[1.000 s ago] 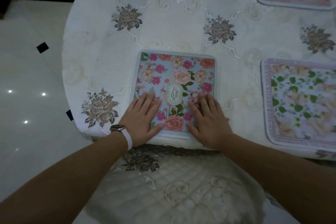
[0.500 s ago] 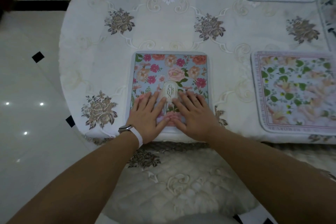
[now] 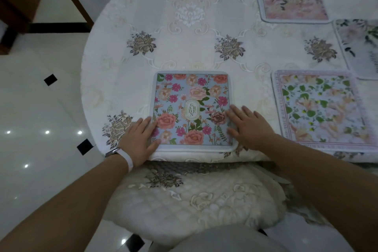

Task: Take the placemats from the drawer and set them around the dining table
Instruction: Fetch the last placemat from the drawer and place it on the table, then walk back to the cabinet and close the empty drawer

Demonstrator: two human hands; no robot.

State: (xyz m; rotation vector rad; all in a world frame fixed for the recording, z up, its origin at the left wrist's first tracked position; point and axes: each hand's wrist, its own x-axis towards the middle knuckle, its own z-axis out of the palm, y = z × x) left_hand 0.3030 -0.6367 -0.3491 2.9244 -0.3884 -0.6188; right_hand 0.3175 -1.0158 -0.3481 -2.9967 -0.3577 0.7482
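On table edge, blue floral placemat [image 3: 192, 108], left hand [image 3: 139, 139], right hand [image 3: 248, 127] flat on sides

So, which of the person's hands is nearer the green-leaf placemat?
Right. The right hand lies on the right edge of the blue Garden placemat, beside the green-leaf placemat; the left hand lies on the blue one's left edge.

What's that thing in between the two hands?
In the head view, the blue flowered GARDEN placemat lies between the left hand and the right hand, flat on the white tablecloth. Each hand rests open on one side edge.
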